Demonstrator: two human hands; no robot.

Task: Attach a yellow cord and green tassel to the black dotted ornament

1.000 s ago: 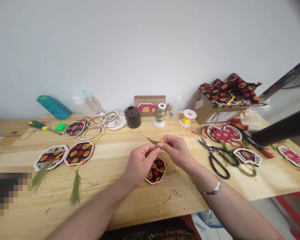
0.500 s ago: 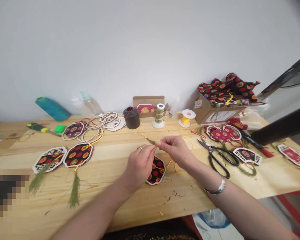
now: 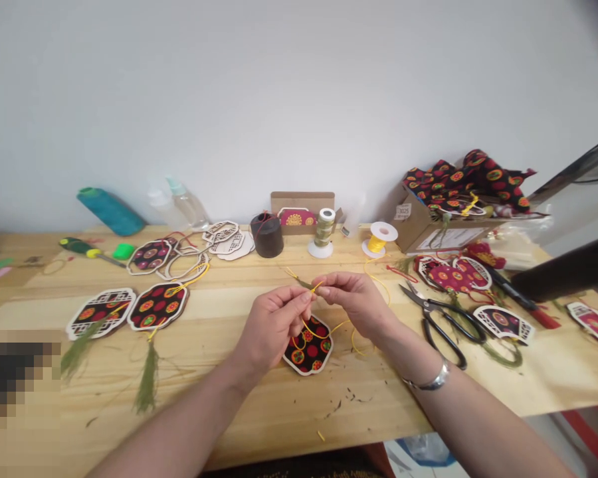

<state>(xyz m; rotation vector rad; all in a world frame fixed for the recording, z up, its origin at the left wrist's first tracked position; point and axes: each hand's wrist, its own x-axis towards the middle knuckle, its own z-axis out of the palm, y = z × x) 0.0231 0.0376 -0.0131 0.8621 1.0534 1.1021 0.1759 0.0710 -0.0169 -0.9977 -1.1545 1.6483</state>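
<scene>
My left hand (image 3: 274, 325) is closed in a pinch on a small olive-green tassel (image 3: 303, 283), whose tip sticks out past the fingers with a yellow end. My right hand (image 3: 361, 309), fingertips touching the left ones, pinches the yellow cord (image 3: 341, 325) at the tassel. Loops of that cord hang over a black fabric ornament (image 3: 309, 358) with a pale scalloped rim, lying on the table just beneath both hands. The exact wrap of cord between the fingertips is hidden. From the yellow spool (image 3: 377, 240), a strand trails toward my right hand.
Black-handled scissors (image 3: 443, 318) lie open right of my right arm. Two tasselled ornaments (image 3: 158, 307) rest at left. Along the wall stand a black spool (image 3: 267, 236), a green thread spool (image 3: 323, 234) and a cardboard box (image 3: 428, 229) of fabric. A screwdriver (image 3: 82, 247) lies far left.
My left hand has shifted slightly left and its fingers have turned, exposing more of the ornament. A yellow loop now shows below the fingertips. The camera view has shifted a little.
</scene>
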